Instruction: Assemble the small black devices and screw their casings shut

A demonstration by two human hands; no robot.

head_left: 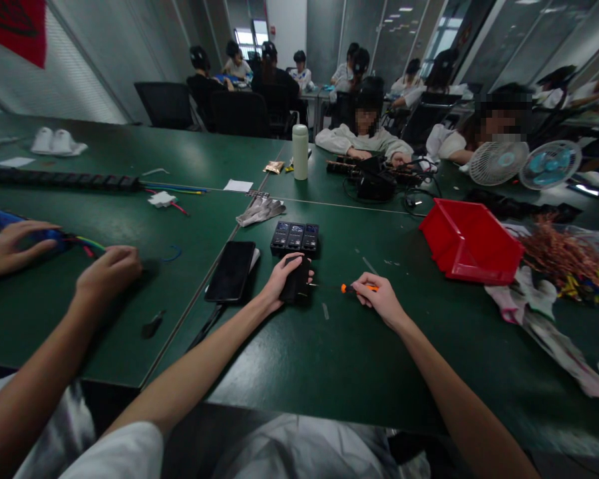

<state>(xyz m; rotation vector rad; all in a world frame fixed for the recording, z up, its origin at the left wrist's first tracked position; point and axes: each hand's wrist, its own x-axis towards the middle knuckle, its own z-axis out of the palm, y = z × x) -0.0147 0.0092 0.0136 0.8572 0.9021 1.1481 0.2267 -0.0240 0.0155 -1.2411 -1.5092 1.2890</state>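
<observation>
My left hand (279, 283) is wrapped round a small black box-like part (295, 279) just above the green table (279, 352). A few hand-widths to the right, my right hand (377, 298) grips an orange-handled screwdriver (349, 289); its thin shaft points left at the black part. Right behind my left hand lies a black block with three sections (294, 238). A black phone (231, 271) with a cable rests left of my left hand.
Grey gloves (260, 211) and a green bottle (300, 153) stand or lie farther back. A red bin (469, 241) and copper wires (562, 256) are at right. A neighbour's hands (107, 269) hold wires at left. Another person works across the table beside fans (499, 161).
</observation>
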